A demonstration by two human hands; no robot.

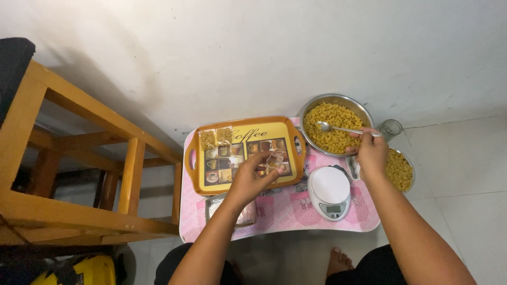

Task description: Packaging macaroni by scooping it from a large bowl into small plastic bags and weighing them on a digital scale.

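Note:
My right hand [371, 152] holds a metal spoon [338, 128] by its handle, with the spoon bowl over a large steel bowl [311, 110] full of yellow macaroni. My left hand [252, 177] pinches a small clear plastic bag [273, 160] above the right part of an orange tray [245, 122] with coffee-cup pictures. Two small filled macaroni packets [215, 138] lie at the tray's top left corner. A white round kitchen scale [329, 192] sits between my hands on the pink table [285, 216].
A second bowl of macaroni [400, 170] sits under my right wrist at the table's right edge. A clear glass [391, 128] stands on the floor beyond it. A stack of clear bags [232, 208] lies under my left forearm. A wooden frame [79, 158] stands at left.

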